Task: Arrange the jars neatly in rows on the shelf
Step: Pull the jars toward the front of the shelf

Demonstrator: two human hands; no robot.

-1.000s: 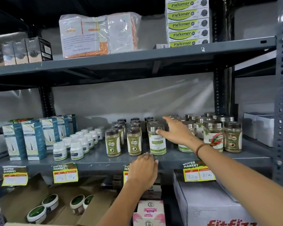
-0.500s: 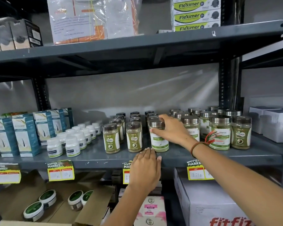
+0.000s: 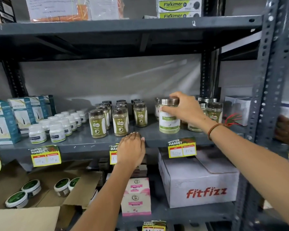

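Jar [image 3: 169, 120] of green powder, steel lid, gripped by right hand [image 3: 182, 109] on shelf [image 3: 83, 144], now right of its earlier spot. Left hand [image 3: 131, 151] flat on shelf edge, fingers together, unchanged.

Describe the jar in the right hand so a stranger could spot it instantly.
Look at the grey middle shelf, at its front edge just above the right-hand yellow price tag. The jar there has a shiny silver lid and a white-and-green label, with the right hand clasped over it. The brown-lidded jars to its left are slimmer.
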